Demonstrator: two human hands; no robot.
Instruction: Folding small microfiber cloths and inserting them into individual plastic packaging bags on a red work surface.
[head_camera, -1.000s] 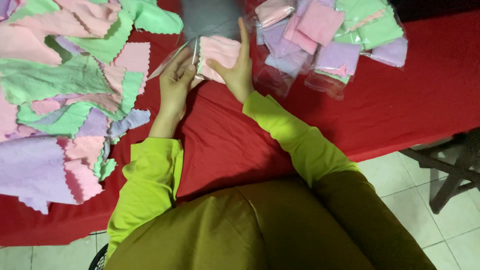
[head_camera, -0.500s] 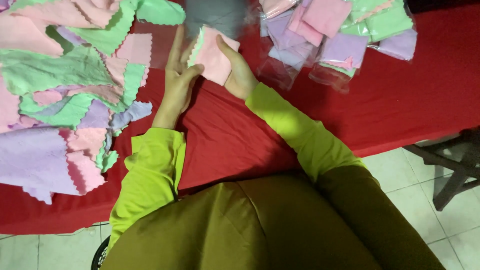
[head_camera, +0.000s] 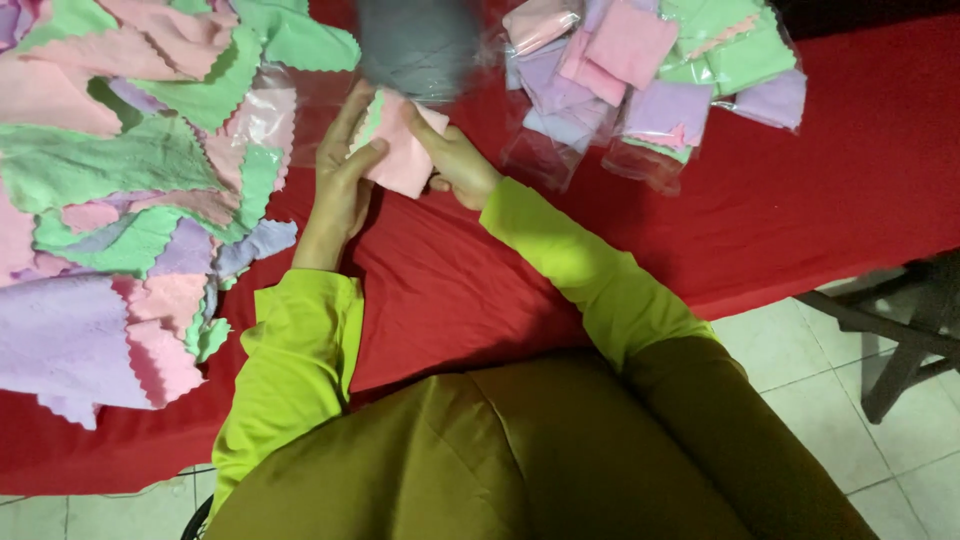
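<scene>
Left hand (head_camera: 340, 175) and right hand (head_camera: 455, 160) both clamped on folded pink cloth (head_camera: 405, 150), fingers closed round its edges, held just above red table (head_camera: 800, 200) near far edge. Loose cloths (head_camera: 130, 190) at left; bagged cloths (head_camera: 650, 80) toward far right corner.

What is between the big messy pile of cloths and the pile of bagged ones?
In the head view, both hands, left and right, hold a folded pink cloth there, over red table cover, with a blurry grey thing behind.

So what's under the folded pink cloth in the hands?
A green layer shows at the left edge of the folded pink cloth, red table cover beyond; fingers hide its underside.
</scene>
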